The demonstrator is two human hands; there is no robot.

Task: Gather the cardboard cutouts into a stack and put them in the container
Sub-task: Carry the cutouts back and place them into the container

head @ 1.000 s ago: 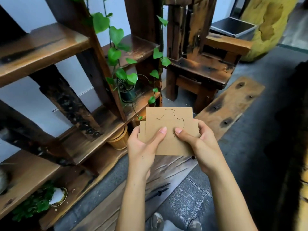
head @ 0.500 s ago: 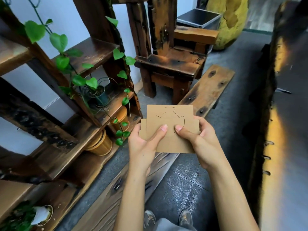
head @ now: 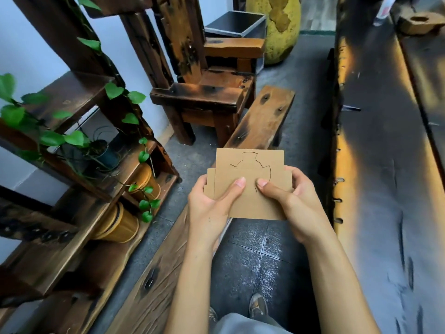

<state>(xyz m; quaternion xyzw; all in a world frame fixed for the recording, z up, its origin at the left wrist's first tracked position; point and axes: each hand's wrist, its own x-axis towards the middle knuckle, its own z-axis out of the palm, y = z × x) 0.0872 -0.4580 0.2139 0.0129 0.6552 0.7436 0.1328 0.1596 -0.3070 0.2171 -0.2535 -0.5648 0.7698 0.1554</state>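
A stack of brown cardboard cutouts (head: 250,169) is held in front of me at waist height, the top sheet scored with a curved outline. My left hand (head: 212,208) grips the stack's left edge with its thumb on top. My right hand (head: 291,201) grips the right edge, thumb pressed on the face. A dark open-topped box (head: 237,22) stands far ahead behind a wooden chair.
A dark wooden shelf unit (head: 79,97) with trailing green plants and yellow pots (head: 120,225) fills the left. A rough wooden chair (head: 204,92) and a low plank bench (head: 260,119) lie ahead. A long dark table (head: 385,153) runs along the right. A yellow vase (head: 279,27) stands at the back.
The view has swung to the right, bringing the long table into sight and the shelf unit further left. Both hands keep the same hold on the stack.
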